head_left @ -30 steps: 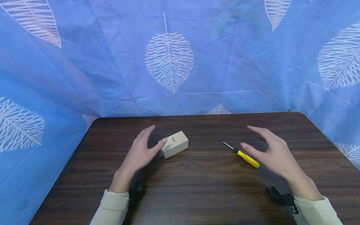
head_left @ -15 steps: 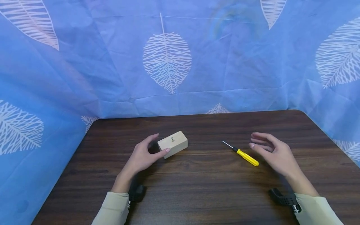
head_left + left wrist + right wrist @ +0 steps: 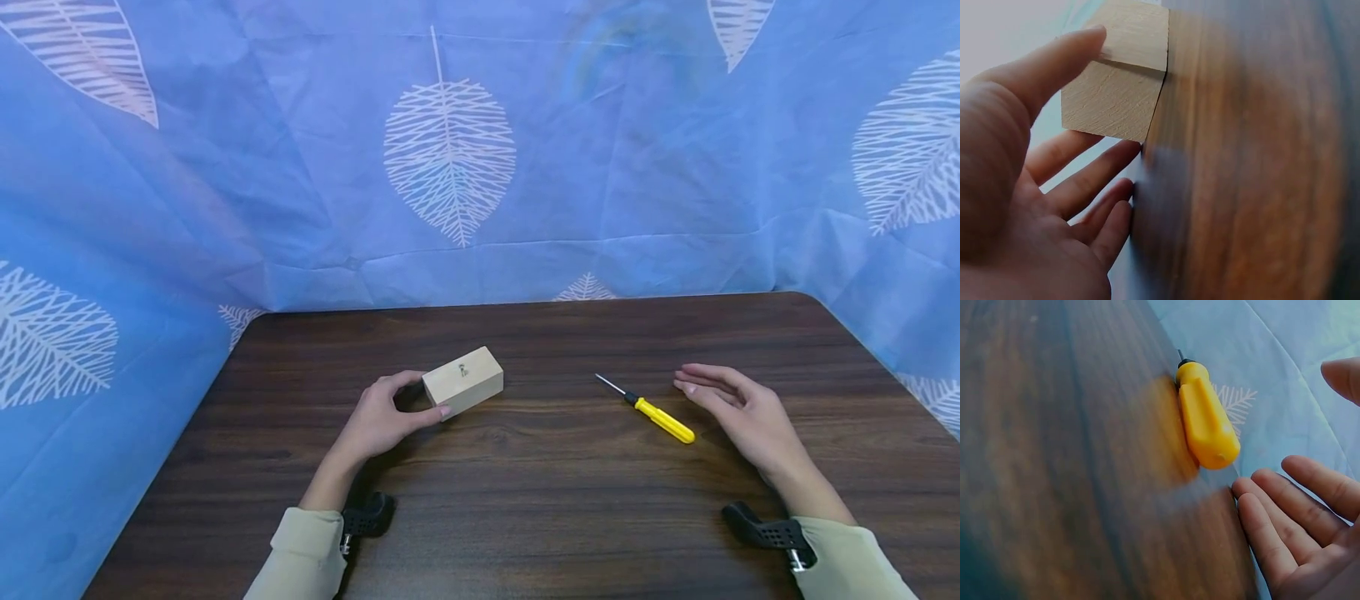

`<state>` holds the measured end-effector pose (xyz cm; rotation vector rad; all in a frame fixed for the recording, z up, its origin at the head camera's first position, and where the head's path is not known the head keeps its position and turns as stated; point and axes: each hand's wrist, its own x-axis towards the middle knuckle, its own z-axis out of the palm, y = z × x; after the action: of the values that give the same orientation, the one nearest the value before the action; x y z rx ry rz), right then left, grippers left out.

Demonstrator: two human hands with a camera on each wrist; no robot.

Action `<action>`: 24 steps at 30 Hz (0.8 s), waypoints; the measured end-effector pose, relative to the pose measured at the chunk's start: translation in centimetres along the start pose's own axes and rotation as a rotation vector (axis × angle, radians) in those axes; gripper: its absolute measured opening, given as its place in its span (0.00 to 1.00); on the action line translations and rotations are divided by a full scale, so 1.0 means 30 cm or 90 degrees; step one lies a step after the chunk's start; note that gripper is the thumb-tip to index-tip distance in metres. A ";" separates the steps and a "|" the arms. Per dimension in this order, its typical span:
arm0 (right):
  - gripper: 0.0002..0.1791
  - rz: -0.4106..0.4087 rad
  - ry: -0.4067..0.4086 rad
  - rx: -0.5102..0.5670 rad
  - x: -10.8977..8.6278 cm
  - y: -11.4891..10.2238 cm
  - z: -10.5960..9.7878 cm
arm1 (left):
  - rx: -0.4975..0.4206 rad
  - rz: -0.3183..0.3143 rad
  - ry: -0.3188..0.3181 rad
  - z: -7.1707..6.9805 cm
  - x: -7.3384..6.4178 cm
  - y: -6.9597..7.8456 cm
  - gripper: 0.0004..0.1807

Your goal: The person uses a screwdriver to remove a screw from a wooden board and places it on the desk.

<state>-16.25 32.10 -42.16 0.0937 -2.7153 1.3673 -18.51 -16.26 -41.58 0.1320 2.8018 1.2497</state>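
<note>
A pale wooden block with a small dark mark on its top lies on the dark table, angled, left of the middle. My left hand holds its near left end, thumb on the front face and fingers round the back. In the left wrist view the thumb overlaps the block, with fingertips at its opposite edge. To the right lies a screwdriver with a yellow handle, its metal tip pointing up and left. My right hand is beside the handle, fingers relaxed and holding nothing; the right wrist view shows a gap between them.
The dark wood-grain table has rounded far corners. Behind and beside it hangs a blue cloth with white leaf prints. Black straps sit at both wrists.
My left hand has lowered and closed its thumb and fingers on the block's end. My right hand has drawn slightly right, away from the screwdriver, its fingers coming closer together.
</note>
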 end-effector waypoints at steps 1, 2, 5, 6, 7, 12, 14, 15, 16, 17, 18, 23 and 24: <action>0.31 -0.002 -0.001 0.010 -0.001 0.003 -0.001 | -0.008 -0.003 -0.003 0.001 0.001 -0.003 0.39; 0.31 -0.003 -0.001 0.016 -0.001 0.005 -0.002 | -0.016 -0.005 -0.004 0.003 0.002 -0.006 0.38; 0.31 0.004 0.000 0.022 -0.002 0.007 -0.004 | -0.039 -0.004 -0.011 0.006 0.003 -0.017 0.36; 0.32 0.005 0.000 0.022 -0.003 0.007 -0.003 | -0.046 -0.004 -0.013 0.006 0.003 -0.019 0.36; 0.32 0.005 0.000 0.022 -0.004 0.006 -0.003 | -0.051 -0.002 -0.015 0.007 0.001 -0.022 0.35; 0.31 0.009 -0.005 0.027 -0.007 0.004 0.000 | -0.053 -0.004 -0.019 0.005 -0.002 -0.021 0.34; 0.31 0.008 -0.009 0.029 -0.009 0.002 0.001 | -0.052 -0.007 -0.019 0.004 -0.003 -0.019 0.34; 0.31 0.008 -0.012 0.029 -0.010 0.001 0.003 | -0.053 -0.010 -0.018 0.004 -0.003 -0.019 0.34; 0.31 0.007 -0.016 0.029 -0.010 0.000 0.004 | -0.052 -0.011 -0.018 0.003 -0.004 -0.018 0.34; 0.31 0.007 -0.019 0.027 -0.011 -0.001 0.006 | -0.051 -0.012 -0.017 0.004 -0.004 -0.019 0.34; 0.31 0.006 -0.021 0.021 -0.011 -0.003 0.009 | -0.050 -0.013 -0.016 0.004 -0.004 -0.020 0.34; 0.30 0.007 -0.029 -0.058 -0.013 -0.011 0.028 | -0.050 -0.011 -0.015 0.006 -0.006 -0.019 0.34; 0.30 0.008 -0.030 -0.075 -0.013 -0.013 0.033 | -0.051 -0.010 -0.015 0.006 -0.007 -0.018 0.33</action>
<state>-15.89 31.08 -42.47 0.1015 -2.8323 1.2186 -18.33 -16.52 -42.09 0.1199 2.7229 1.3449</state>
